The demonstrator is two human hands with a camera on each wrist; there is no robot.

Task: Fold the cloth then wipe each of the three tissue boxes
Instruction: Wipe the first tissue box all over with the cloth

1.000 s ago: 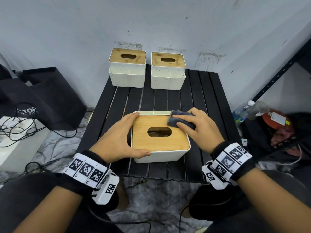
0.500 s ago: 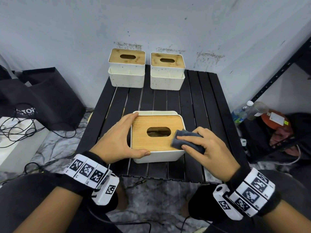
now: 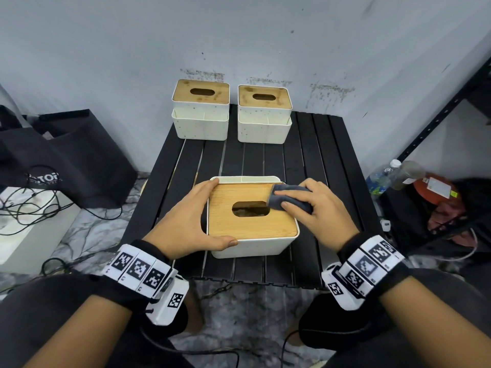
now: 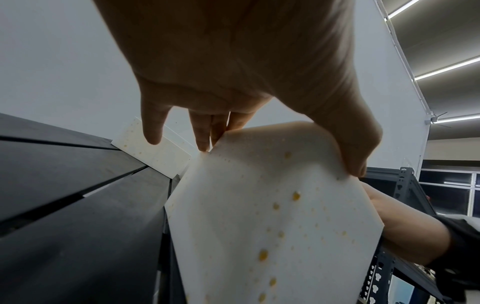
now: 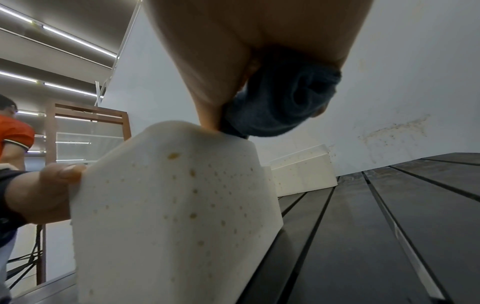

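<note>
Right now, at the far left on the floor, a black bag (image 3: pixel 66 158) sits by a tangle of cables (image 3: pixel 29 205). Your left hand (image 3: pixel 186 224) grips the near tissue box (image 3: pixel 255 243) on its left side: the fingers curl over the far-left corner of the wooden lid (image 3: pixel 249 224) and the thumb lies along the front rim. In the left wrist view the same hand (image 4: pixel 233 61) wraps the speckled white wall of that box (image 4: pixel 272 226). The box stands on the black slatted surface (image 3: pixel 313 160), close to its front edge.

Further back, against the wall, two more tissue boxes stand side by side, just apart: the left rear box (image 3: pixel 200 112) and the right rear box (image 3: pixel 264 115), both with stained wooden lids.

Your right hand (image 3: pixel 318 208) holds the folded grey cloth (image 3: pixel 289 199) and presses it onto the lid's far-right part, just right of the oval slot (image 3: pixel 251 208); the fingers are bent over the cloth. From the right wrist view the cloth (image 5: pixel 280 102) is bunched under that hand (image 5: pixel 246 41) at the top edge of the box (image 5: pixel 176 205).

At the far right, a plastic bottle (image 3: pixel 382 173) lies near a black metal rack (image 3: pixel 435 123).
</note>
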